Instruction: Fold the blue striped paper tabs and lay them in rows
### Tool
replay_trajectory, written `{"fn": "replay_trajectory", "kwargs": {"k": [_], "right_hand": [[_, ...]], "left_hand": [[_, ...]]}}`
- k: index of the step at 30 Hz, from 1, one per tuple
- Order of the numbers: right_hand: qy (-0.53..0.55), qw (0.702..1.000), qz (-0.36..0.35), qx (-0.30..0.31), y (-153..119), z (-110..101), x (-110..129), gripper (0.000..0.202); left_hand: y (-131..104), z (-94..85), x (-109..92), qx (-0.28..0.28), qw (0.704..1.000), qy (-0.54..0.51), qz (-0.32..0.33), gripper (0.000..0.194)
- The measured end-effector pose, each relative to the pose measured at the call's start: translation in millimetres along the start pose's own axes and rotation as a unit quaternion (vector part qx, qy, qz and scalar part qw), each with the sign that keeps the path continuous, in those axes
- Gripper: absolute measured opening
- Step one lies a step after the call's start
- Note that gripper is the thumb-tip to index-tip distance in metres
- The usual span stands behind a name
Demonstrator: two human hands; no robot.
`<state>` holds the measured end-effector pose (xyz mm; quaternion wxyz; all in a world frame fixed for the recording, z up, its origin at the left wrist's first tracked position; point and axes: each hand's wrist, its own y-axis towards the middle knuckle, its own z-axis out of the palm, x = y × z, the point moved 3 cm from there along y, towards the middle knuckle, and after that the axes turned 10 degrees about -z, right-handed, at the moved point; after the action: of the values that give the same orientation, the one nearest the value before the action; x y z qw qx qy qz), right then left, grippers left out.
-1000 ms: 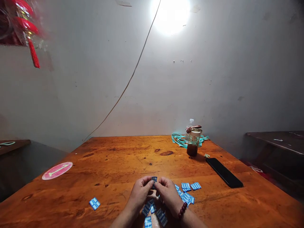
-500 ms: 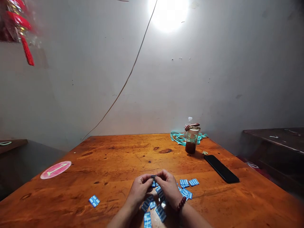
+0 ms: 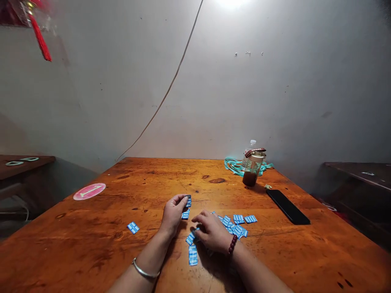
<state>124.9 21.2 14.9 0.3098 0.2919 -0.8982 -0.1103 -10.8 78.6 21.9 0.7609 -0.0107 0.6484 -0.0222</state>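
Observation:
My left hand, with a silver bangle on its wrist, pinches a small blue-and-white striped card between thumb and fingers. Just below that card, another striped card lies beside the hand. My right hand, wearing a dark red bead bracelet, is low over the table with its fingers apart, the thumb near a striped card. Nearer to me lies a further striped piece. A loose pile of striped cards spreads to the right of the right hand, partly hidden by it.
On the wooden table are a lone blue card, a pink oval sticker, a black phone, and a bottle of dark liquid before teal straps. Darker tables flank both sides.
My hands have parted. The left one has moved up and left with a card, while the right one has opened and come down over the cards. The view has tilted down and shifted left.

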Motion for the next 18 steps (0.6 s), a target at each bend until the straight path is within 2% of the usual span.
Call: {"fn": "replay_trajectory", "kwargs": {"k": [2, 5, 8, 14, 18], "right_hand": [[-0.051, 0.997, -0.026, 0.048, -1.9, 3.6, 5.5, 0.021], [-0.072, 0.994, -0.022, 0.074, -2.2, 6.4, 6.1, 0.014], [-0.049, 0.997, -0.003, 0.055, -0.9, 6.8, 1.6, 0.012], [0.047, 0.997, 0.055, -0.032, 0.8, 8.3, -11.9, 0.013], [0.059, 0.995, 0.080, -0.020, -0.7, 11.6, -16.9, 0.013]], "left_hand": [[0.5, 0.1, 0.6, 0.000, 1.000, 0.002, -0.001, 0.033], [-0.2, 3.0, 4.0, 0.012, 1.000, 0.009, -0.002, 0.033], [-1.2, 5.0, 6.8, 0.024, 1.000, 0.018, -0.007, 0.031], [-3.5, 7.2, 7.2, 0.037, 0.998, 0.024, -0.036, 0.030], [-4.5, 9.2, 7.6, 0.043, 0.998, 0.029, -0.042, 0.026]]}}
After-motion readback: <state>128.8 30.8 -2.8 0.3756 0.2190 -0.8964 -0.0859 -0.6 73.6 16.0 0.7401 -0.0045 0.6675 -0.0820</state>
